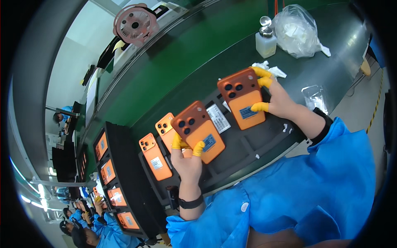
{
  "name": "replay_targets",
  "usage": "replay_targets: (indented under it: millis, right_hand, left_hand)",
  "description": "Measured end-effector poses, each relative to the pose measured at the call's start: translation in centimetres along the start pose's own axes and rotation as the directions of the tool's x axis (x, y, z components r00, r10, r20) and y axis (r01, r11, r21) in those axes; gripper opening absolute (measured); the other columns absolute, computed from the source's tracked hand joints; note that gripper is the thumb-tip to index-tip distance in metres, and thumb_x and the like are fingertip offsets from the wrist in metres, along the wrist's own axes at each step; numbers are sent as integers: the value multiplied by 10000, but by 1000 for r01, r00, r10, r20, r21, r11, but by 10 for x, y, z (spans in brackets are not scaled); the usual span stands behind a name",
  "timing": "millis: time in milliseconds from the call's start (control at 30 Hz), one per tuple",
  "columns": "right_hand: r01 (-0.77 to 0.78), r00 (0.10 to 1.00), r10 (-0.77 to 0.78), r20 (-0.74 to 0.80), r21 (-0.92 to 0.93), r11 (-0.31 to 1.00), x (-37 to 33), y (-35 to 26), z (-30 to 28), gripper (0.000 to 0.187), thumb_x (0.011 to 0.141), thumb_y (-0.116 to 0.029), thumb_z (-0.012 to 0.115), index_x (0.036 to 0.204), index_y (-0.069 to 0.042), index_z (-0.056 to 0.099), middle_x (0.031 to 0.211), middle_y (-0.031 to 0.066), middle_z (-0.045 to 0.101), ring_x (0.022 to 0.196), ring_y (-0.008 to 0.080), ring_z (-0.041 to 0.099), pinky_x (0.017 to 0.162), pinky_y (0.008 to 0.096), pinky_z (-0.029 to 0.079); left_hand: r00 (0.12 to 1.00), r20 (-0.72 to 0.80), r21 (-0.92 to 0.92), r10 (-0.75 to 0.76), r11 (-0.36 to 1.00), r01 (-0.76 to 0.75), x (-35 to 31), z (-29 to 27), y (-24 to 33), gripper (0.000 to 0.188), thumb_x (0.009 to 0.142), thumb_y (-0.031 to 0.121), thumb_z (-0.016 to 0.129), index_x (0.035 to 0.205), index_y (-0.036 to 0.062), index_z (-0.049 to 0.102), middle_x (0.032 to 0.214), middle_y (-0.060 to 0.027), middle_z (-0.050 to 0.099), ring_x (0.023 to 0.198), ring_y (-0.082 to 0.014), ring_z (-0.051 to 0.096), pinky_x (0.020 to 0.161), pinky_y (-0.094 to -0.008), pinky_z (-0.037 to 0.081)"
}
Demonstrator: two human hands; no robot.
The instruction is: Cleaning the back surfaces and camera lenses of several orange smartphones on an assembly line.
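Note:
My left hand (187,162) grips an orange smartphone (211,156), back side up, with yellow finger cots on the fingertips. In my right hand (281,98) is a second orange smartphone (235,103), held by its right edge and raised a little higher. Both have a darker reddish-brown camera end and a blue label on the back. Beneath them lies a black tray (244,159) with slots. One phone (155,159) with a white label rests at its left, and another phone (164,124) is partly hidden behind my left hand. A white printed label (218,118) shows between the held phones.
A stack of black trays (136,182) holding orange phones stands at left. Past the tray runs a green conveyor belt (186,70). At the back right are a pump bottle (266,41), a clear plastic bag (295,31) and crumpled tissue (273,70). Co-workers in blue (109,231) sit lower left.

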State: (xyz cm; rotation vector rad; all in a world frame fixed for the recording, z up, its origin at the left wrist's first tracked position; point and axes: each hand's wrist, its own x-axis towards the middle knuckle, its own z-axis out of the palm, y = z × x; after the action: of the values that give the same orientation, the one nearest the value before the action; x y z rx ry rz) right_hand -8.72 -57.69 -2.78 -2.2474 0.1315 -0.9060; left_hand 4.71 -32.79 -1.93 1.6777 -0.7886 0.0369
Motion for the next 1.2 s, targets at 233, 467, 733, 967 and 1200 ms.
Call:
replay_targets:
  millis: [233,467,733,967,1200]
  right_hand:
    - [195,981,-196,15,42,980,-11,-5,-3,491,612,-152,732,1020,-74,469,1237,107,434,1196,313,341,977,427,278]
    - [153,988,-154,17,33,988,-12,-10,-2,530,622,-168,726,1065,-77,450,1241,109,423,1190,310,345,978,416,283]
    - [190,981,-190,23,3,982,-11,0,-1,578,649,-218,715,1127,-72,426,1254,119,404,1187,313,343,983,413,276]
    - [-156,980,172,104,-150,976,16,11,7,615,671,-220,708,1176,-11,426,1303,176,336,1225,326,289,1002,384,260]
    - [-189,905,353,240,-515,836,39,22,17,765,688,-239,691,1304,-26,288,1344,186,271,1249,320,245,1021,365,243]
  left_hand:
    - [976,65,122,210,969,-217,-19,-3,21,218,648,56,738,812,19,600,747,-65,573,664,-176,555,610,-245,432]
    - [994,29,42,104,994,-106,-31,-14,12,195,667,56,730,805,10,601,763,-62,570,672,-151,565,609,-236,445]
    - [999,12,-55,49,997,-48,-31,-16,5,260,664,26,728,883,6,589,850,-42,556,765,-122,549,683,-232,442]
    - [911,51,-31,-410,911,412,13,8,-3,308,685,42,702,935,-37,541,811,-70,584,745,-133,562,652,-245,450]
    - [980,24,827,-199,554,92,42,21,0,410,651,242,725,874,-7,487,748,-162,598,728,-315,595,627,-379,474]
